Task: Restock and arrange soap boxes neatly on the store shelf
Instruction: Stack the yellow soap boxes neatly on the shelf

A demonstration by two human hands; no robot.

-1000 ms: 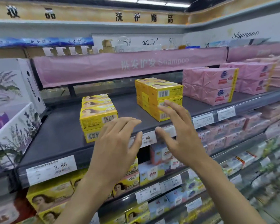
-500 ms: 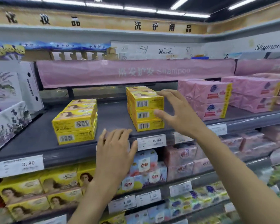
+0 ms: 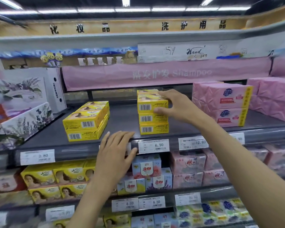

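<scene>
On the dark grey shelf, near its front edge, a centre stack of three yellow soap boxes is seen. Each box is laid flat, with its short barcoded end turned to the front and its long axis running back into the shelf. The top box is gripped by the right hand: the fingers are curled over its lid and the thumb is pressed on its barcoded face. The left hand is laid with straight fingers against the price rail below the shelf edge, and nothing is held in it.

A second stack of the same yellow boxes, two high and several deep, is placed well apart to the left, also barcode forward. A price label marked 6.90 is fixed under the centre stack. Pink packs are piled to the right, and floral cartons are stood at the left end. A pink banner lettered "Shampoo" is hung above. On the lower shelf, yellow, blue-and-white and pink boxes are ranged. The ceiling is lit by strip lights.
</scene>
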